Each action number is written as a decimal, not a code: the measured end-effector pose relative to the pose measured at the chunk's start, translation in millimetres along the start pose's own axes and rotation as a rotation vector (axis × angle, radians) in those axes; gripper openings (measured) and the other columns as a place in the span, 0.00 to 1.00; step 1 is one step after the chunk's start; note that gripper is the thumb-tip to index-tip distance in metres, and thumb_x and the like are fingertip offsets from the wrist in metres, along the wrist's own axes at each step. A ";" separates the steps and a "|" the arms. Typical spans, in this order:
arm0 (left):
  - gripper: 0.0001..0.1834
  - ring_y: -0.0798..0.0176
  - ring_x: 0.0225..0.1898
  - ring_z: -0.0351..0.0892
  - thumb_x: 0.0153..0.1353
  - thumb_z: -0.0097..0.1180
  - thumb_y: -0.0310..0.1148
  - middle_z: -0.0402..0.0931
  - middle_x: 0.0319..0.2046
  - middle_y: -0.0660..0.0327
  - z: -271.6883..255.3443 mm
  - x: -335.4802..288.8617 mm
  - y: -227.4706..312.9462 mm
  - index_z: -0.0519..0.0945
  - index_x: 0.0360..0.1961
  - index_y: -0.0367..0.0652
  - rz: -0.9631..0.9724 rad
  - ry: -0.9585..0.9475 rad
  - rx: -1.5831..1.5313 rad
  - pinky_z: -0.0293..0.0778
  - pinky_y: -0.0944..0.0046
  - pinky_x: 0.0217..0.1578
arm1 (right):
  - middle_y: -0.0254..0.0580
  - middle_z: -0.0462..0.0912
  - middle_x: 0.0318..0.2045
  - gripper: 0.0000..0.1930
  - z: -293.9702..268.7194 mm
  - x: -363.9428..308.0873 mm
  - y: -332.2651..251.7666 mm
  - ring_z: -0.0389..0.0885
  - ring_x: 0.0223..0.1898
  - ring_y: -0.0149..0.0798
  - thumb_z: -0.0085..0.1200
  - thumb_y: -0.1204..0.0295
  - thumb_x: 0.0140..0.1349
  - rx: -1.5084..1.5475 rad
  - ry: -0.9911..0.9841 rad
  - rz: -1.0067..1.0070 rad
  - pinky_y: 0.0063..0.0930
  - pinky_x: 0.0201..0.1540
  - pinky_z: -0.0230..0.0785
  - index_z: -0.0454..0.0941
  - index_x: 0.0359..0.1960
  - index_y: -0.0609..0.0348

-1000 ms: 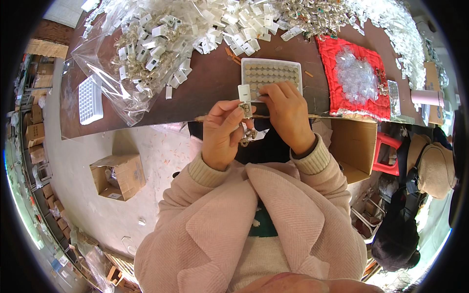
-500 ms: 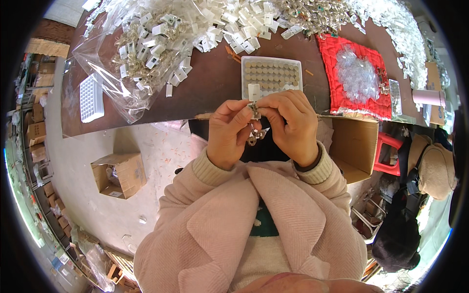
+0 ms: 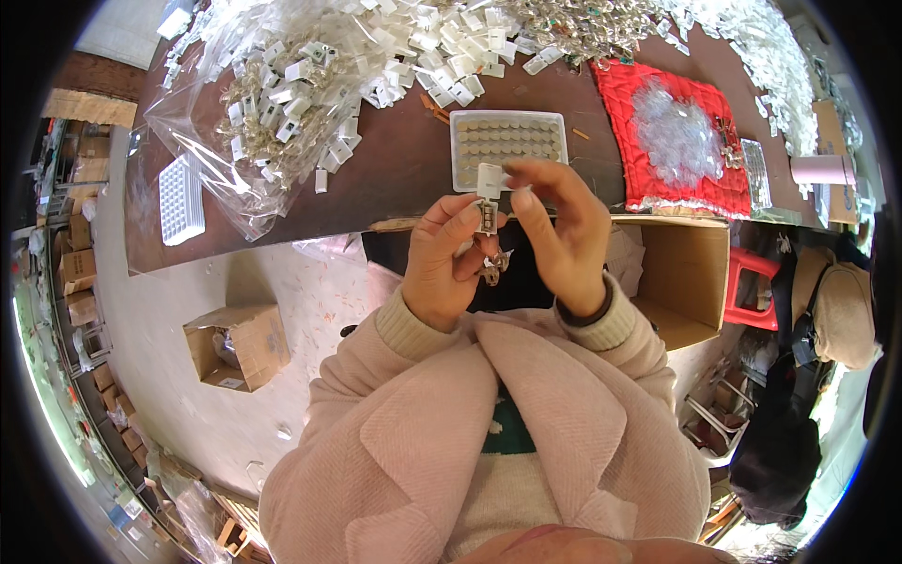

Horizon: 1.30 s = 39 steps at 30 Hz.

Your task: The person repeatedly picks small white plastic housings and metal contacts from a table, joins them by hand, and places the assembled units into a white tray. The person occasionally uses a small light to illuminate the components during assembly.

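Observation:
My left hand [image 3: 442, 252] pinches a small white plastic case [image 3: 489, 180] between thumb and fingers. Its lid stands up, and small round pieces sit in the lower half. Shiny metal hardware [image 3: 493, 268] hangs below, beside my left fingers. My right hand [image 3: 567, 226] is just right of the raised lid, thumb and forefinger apart; the forefinger is a little blurred, and I see nothing clear between them. Beyond the hands, on the table, lies a white tray [image 3: 455, 155] with rows of round, coin-like discs [image 3: 507, 139].
On the brown table [image 3: 395, 141] lie piles of white cases [image 3: 442, 47], a clear plastic bag [image 3: 202, 160], white gridded trays [image 3: 181, 202] and a red cloth [image 3: 648, 193] bearing clear plastic pieces [image 3: 672, 132]. Cardboard boxes [image 3: 258, 348] stand below, near a red stool [image 3: 752, 291].
My right fingers have come off the case and moved up beside its lid. The case's lower half now shows in my left hand. The view has shifted slightly.

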<state>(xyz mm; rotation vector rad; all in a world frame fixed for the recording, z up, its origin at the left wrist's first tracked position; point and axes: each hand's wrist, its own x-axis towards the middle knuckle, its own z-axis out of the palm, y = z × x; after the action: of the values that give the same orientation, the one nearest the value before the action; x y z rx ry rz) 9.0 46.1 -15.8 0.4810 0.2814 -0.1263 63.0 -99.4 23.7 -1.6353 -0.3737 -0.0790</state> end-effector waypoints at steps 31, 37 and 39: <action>0.10 0.80 0.21 0.63 0.70 0.58 0.42 0.76 0.35 0.72 -2.3 -1.8 -32.0 0.77 0.47 0.52 -0.158 -0.113 -0.108 0.53 0.80 0.16 | 0.53 0.84 0.50 0.18 -24.9 -21.6 20.0 0.84 0.48 0.51 0.66 0.79 0.53 -0.312 -0.020 -0.624 0.39 0.51 0.76 0.83 0.48 0.62; 0.10 0.77 0.28 0.70 0.70 0.58 0.38 0.81 0.39 0.63 7.0 6.4 -37.9 0.79 0.46 0.46 -0.150 -0.046 0.099 0.55 0.80 0.16 | 0.48 0.87 0.45 0.16 -89.6 -22.2 31.5 0.84 0.44 0.50 0.65 0.77 0.56 -0.434 0.102 -0.255 0.39 0.45 0.76 0.85 0.48 0.58; 0.11 0.76 0.30 0.73 0.70 0.58 0.38 0.82 0.40 0.60 11.0 6.4 -38.9 0.80 0.47 0.44 -0.125 -0.029 0.115 0.55 0.79 0.16 | 0.49 0.86 0.36 0.10 -118.6 -7.1 45.8 0.83 0.36 0.50 0.64 0.80 0.56 -0.753 0.375 -0.193 0.39 0.40 0.76 0.86 0.40 0.59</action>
<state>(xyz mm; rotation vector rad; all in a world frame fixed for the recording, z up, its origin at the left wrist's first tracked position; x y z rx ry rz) 10.5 6.3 -25.4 0.5749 0.2768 -0.2725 89.6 -219.4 -9.5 -2.2600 -0.2164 -0.7349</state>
